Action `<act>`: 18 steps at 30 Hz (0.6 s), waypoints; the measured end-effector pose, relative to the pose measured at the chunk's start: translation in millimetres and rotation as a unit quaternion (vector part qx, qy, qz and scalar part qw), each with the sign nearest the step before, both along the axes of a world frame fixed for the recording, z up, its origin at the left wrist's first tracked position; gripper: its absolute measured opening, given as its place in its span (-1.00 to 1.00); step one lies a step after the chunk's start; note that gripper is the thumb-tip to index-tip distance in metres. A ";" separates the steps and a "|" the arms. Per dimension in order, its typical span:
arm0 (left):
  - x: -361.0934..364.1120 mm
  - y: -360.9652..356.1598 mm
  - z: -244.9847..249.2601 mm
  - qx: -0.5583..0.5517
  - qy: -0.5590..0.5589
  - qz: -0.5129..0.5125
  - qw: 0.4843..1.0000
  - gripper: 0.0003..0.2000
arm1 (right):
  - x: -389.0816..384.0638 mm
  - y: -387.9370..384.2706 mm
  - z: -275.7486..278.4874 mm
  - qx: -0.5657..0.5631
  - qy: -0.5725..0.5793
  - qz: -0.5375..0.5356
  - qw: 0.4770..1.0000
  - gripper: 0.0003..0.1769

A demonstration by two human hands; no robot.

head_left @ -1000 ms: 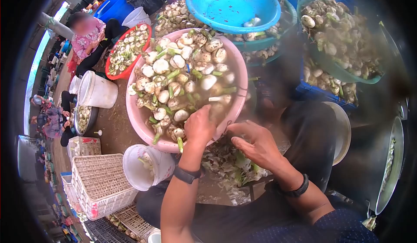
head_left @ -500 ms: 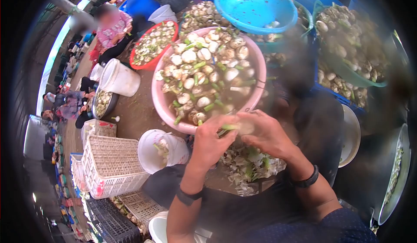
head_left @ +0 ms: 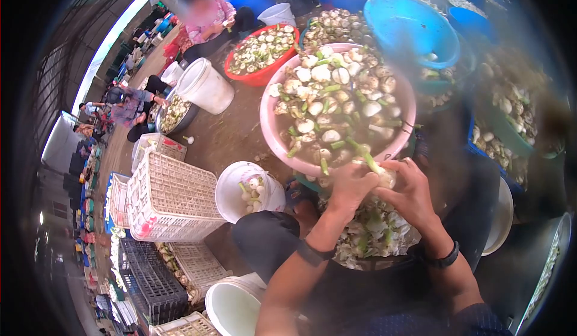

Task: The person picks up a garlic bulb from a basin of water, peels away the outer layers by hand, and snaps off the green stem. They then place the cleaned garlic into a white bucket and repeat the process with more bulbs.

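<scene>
Two hands, left hand [head_left: 351, 187] and right hand [head_left: 413, 195], together clasp one white bulb [head_left: 386, 178] beside one pink basin [head_left: 270, 136].

Daylight is pouring in through a long opening [head_left: 111, 38] far out to the left of the left hand [head_left: 351, 186], and a dark metal grille [head_left: 60, 77] is running alongside it. I am seeing a bare brown floor [head_left: 231, 134] stretching away ahead and left of that hand. White crates [head_left: 171, 201] are sitting stacked on it well to the hand's left, with a black crate [head_left: 150, 285] lying nearer the camera. Other people [head_left: 207, 11] are sitting low on the floor far ahead and left of it.
</scene>
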State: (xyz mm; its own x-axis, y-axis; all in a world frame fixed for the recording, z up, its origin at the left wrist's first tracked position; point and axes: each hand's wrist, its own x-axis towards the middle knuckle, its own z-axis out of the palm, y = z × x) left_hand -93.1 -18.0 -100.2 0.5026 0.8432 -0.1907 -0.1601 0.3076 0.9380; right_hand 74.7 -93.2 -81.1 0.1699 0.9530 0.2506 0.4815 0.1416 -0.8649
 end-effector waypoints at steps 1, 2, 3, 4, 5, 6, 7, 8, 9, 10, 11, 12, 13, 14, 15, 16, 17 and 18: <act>3.6 0.4 -4.6 -0.015 -0.002 0.017 1.000 -0.75 | 0.0 1.4 -5.2 0.029 -0.017 -0.002 0.999 -0.35; 5.3 0.8 -7.0 -0.008 -0.018 0.021 1.000 -0.75 | -0.4 1.2 -4.5 0.019 -0.020 0.001 1.000 -0.36; 7.2 2.5 -12.8 0.010 -0.001 0.030 1.000 -0.76 | -1.6 1.9 -5.7 0.004 0.001 -0.002 1.000 -0.36; 7.5 3.0 -16.5 0.027 0.018 0.039 0.999 -0.76 | -4.0 2.1 -6.8 -0.014 0.024 -0.004 1.000 -0.37; 6.3 4.6 -19.9 0.050 0.047 0.031 0.997 -0.78 | -6.5 1.7 -3.4 -0.013 0.041 -0.006 0.999 -0.38; 6.9 5.1 -26.3 0.049 0.041 0.034 0.997 -0.80 | -7.2 2.6 1.5 0.009 -0.004 -0.004 1.000 -0.39; 6.6 5.1 -22.7 0.046 0.049 0.035 0.997 -0.80 | -5.7 3.6 -1.9 0.012 -0.004 -0.002 1.000 -0.39; 7.4 4.3 -18.9 0.043 0.055 0.034 0.997 -0.79 | -5.6 3.2 -4.2 0.014 -0.004 -0.001 1.000 -0.39; 9.5 5.0 -19.6 0.059 0.049 0.046 0.996 -0.82 | -7.6 2.4 2.2 -0.001 0.013 0.002 1.000 -0.37; 8.3 6.0 -20.1 0.063 0.062 0.044 0.995 -0.84 | -8.5 3.6 1.7 0.002 0.018 0.010 1.000 -0.38; 8.0 6.8 -20.6 0.068 0.074 0.041 0.994 -0.86 | -6.6 3.5 0.7 0.006 0.022 0.016 1.000 -0.39; 8.8 7.4 -15.7 0.071 0.084 0.036 0.993 -0.87 | -4.8 2.7 0.7 0.008 0.024 0.020 0.999 -0.39; 9.7 7.0 -9.6 0.091 0.103 0.071 0.988 -0.92 | -4.8 1.7 2.2 -0.001 0.083 0.029 0.996 -0.41; 9.0 8.8 -6.5 0.088 0.096 0.062 0.989 -0.91 | -5.2 0.6 4.2 -0.011 0.141 0.038 0.989 -0.43; 8.7 10.2 -4.4 0.085 0.089 0.053 0.991 -0.91 | -5.6 -0.8 5.9 -0.021 0.199 0.046 0.979 -0.45; 8.2 11.6 -2.4 0.082 0.083 0.044 0.992 -0.90 | -5.9 -2.0 7.0 -0.031 0.257 0.054 0.964 -0.47; 7.7 13.4 -0.5 0.067 0.072 0.030 0.995 -0.87 | -6.0 -1.5 8.0 -0.028 0.280 0.051 0.958 -0.46; 6.8 13.4 10.7 0.035 0.056 0.011 0.998 -0.85 | -5.6 -0.2 9.4 -0.026 0.303 0.047 0.952 -0.46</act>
State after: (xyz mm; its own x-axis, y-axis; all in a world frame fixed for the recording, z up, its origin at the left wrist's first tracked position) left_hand -86.3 -4.6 -89.5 0.4624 0.8673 -0.1846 -0.0599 0.2382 0.9694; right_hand 69.1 -93.4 -71.8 0.1806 0.9798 0.0855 -0.1200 0.1082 -0.9869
